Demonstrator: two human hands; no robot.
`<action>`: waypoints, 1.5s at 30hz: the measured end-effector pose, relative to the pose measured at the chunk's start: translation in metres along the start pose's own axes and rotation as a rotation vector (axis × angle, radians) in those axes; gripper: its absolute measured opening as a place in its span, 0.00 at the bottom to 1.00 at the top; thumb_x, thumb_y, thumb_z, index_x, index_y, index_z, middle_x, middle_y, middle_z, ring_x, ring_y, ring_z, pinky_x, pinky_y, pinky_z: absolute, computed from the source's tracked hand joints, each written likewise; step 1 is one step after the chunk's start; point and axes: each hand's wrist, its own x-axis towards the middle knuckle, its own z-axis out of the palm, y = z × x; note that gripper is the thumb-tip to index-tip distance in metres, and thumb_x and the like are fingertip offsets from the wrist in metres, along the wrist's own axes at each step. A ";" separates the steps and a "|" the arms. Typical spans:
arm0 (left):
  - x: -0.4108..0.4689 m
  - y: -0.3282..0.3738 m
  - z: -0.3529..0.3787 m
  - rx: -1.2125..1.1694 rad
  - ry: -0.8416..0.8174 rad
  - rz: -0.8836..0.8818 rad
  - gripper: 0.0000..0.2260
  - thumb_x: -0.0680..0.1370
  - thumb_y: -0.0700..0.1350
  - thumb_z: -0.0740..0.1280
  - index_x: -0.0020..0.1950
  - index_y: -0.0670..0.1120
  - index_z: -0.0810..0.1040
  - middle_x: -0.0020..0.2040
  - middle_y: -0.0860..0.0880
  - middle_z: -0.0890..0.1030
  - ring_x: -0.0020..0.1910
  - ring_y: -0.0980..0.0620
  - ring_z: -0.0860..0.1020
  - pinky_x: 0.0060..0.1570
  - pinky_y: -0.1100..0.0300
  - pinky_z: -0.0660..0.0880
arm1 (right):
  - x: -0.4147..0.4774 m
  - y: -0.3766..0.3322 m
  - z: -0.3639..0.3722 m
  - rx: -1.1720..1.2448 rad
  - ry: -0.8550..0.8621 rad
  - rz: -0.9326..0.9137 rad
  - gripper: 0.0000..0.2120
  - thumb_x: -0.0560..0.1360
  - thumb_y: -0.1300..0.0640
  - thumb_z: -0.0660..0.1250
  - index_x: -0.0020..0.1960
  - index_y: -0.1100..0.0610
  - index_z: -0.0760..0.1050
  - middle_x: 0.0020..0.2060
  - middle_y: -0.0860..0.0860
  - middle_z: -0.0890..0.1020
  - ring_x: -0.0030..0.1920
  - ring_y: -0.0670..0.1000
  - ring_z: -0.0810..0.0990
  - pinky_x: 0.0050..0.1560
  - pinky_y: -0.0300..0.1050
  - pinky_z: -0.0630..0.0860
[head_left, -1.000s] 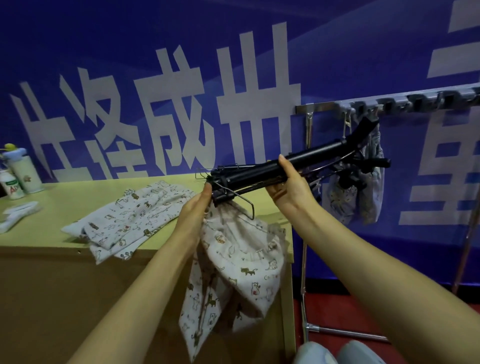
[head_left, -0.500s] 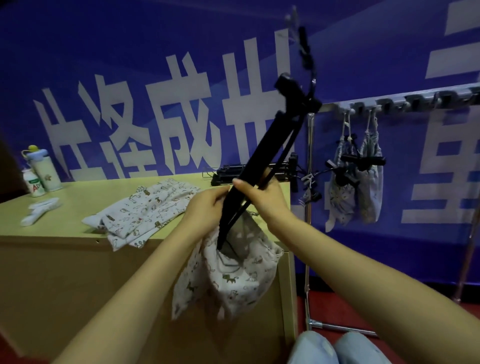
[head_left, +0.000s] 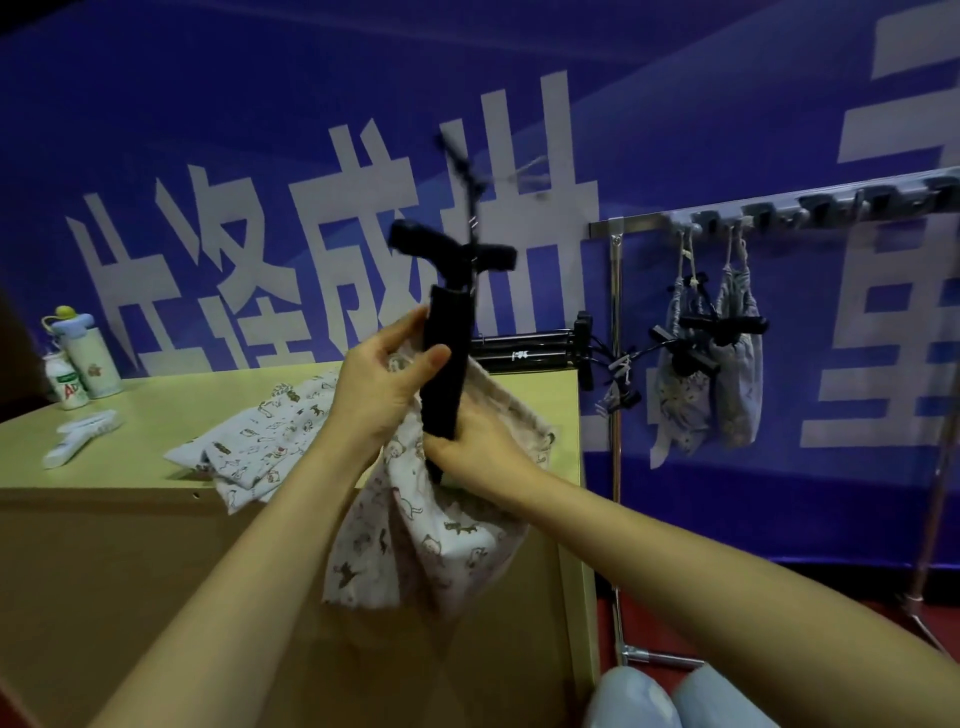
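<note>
**Item:** black folded plastic clothes hanger, bar-shaped, with a T-shaped head and a blurred wire hook above it. It stood nearly upright before the right end of the counter. Its lower end was sunk in the mouth of a white drawstring cloth bag printed with small cats. The bag hung free below both hands, in front of the counter's side panel.

**Left hand**: fingers curled round the bag's rim, thumb pressed across the hanger's bar.

**Right hand**: fingers closed round the bar's lower part at the bag's mouth. Whether they also pinched the cloth could not be told.

**Pale yellow-green counter**, carrying:
- a pile of folded printed cloths;
- two white bottles at the far left corner;
- a stack of further black hangers at the far right edge.

**Beside the counter, to the right:** a metal garment rail with two filled cloth bags hung by their cords.

**Behind:** a blue banner with white characters.
</note>
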 end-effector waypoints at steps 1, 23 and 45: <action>0.003 0.001 0.001 0.053 -0.004 0.028 0.28 0.71 0.47 0.70 0.69 0.44 0.70 0.60 0.57 0.73 0.61 0.61 0.71 0.55 0.78 0.67 | -0.001 0.002 0.004 -0.063 -0.017 0.007 0.17 0.73 0.52 0.62 0.59 0.57 0.70 0.45 0.56 0.79 0.43 0.57 0.77 0.40 0.52 0.75; 0.002 -0.053 0.010 -0.239 0.302 -0.254 0.08 0.71 0.42 0.73 0.48 0.44 0.81 0.40 0.52 0.82 0.36 0.63 0.80 0.39 0.71 0.77 | 0.004 0.024 -0.081 -0.142 0.024 0.242 0.22 0.75 0.47 0.68 0.65 0.57 0.72 0.61 0.52 0.76 0.62 0.52 0.74 0.60 0.47 0.73; -0.015 -0.081 0.022 -0.083 0.186 -0.303 0.13 0.66 0.39 0.77 0.49 0.42 0.80 0.46 0.45 0.83 0.48 0.47 0.81 0.51 0.53 0.77 | 0.003 0.076 -0.100 0.585 -0.272 0.797 0.06 0.78 0.64 0.62 0.45 0.60 0.77 0.33 0.52 0.80 0.33 0.47 0.77 0.37 0.39 0.77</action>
